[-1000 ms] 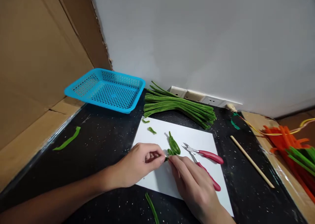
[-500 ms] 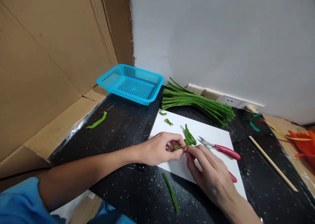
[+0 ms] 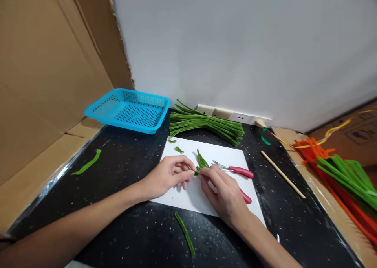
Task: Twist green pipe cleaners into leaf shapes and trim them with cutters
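Note:
Over a white sheet [image 3: 188, 199], my left hand [image 3: 169, 175] pinches one end of a small green fuzzy stem piece [image 3: 196, 173]. My right hand [image 3: 222, 191] closes its thumb and fingers on the same piece, close to the left fingertips. Just behind the fingers lies a bent green fuzzy shape [image 3: 202, 159], partly hidden by them. Red-handled pliers [image 3: 241, 171] rest to the right on the sheet, one handle partly behind my right hand. Two short green bits [image 3: 178, 149] sit at the sheet's back left corner.
A blue basket [image 3: 132, 114] stands at the back left, beside a bundle of green stems [image 3: 206, 125]. A wooden stick [image 3: 282, 174] lies to the right, a loose green stem [image 3: 185, 233] in front, a green strip [image 3: 87, 164] at left. Orange and green stems [image 3: 350, 177] are far right.
The view has swung right, bringing the orange and green stems further in. The small green piece has turned between my fingers, and my left fingers have changed their hold.

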Demonstrator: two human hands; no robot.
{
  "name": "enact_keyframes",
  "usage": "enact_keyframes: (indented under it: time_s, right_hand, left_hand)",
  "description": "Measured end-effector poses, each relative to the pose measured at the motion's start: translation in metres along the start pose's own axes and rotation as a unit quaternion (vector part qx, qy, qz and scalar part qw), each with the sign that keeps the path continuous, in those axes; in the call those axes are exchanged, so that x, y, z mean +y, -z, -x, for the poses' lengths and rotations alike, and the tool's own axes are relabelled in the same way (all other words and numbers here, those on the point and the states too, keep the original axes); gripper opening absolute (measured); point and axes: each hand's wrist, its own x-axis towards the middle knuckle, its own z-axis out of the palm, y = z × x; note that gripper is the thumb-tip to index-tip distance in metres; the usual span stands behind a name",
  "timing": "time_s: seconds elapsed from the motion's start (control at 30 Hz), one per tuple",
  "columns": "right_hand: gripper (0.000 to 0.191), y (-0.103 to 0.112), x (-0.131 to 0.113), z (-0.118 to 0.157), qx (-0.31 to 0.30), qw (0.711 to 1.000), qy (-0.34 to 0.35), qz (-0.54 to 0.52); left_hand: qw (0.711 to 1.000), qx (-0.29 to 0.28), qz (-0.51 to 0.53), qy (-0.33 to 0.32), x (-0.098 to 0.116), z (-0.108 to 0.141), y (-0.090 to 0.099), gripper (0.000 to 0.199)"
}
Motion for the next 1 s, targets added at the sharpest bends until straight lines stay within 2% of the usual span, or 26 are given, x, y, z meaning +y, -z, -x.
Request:
enact_keyframes:
  time_s: [0.23, 0.47, 0.7, 0.87, 1.0]
  right_hand:
    - [0.012, -0.005, -0.002, -0.001, 0.024, 0.999, -0.042, -0.019]
    - [0.013, -0.004, -0.005, -0.002, 0.071, 0.997, 0.0, 0.024]
    - [0.018, -0.006, -0.013, -0.008, 0.064, 0.995, 0.012, 0.073]
    - [0.021, -0.009, -0.019, -0.009, 0.057, 0.99, 0.066, 0.112]
    - [0.019, -0.012, -0.021, -0.005, 0.051, 0.995, 0.026, 0.076]
  left_hand:
    - [0.999, 0.023, -0.023, 0.006, 0.001, 0.002, -0.003, 0.029]
    - [0.998, -0.045, -0.03, 0.017, 0.004, 0.005, -0.005, 0.027]
    - [1.0, 0.006, -0.021, -0.002, 0.004, 0.001, -0.003, 0.035]
    - [0.999, 0.022, -0.03, -0.017, 0.005, 0.002, -0.005, 0.04]
    - [0.999, 0.019, -0.047, -0.013, 0.005, 0.002, -0.005, 0.044]
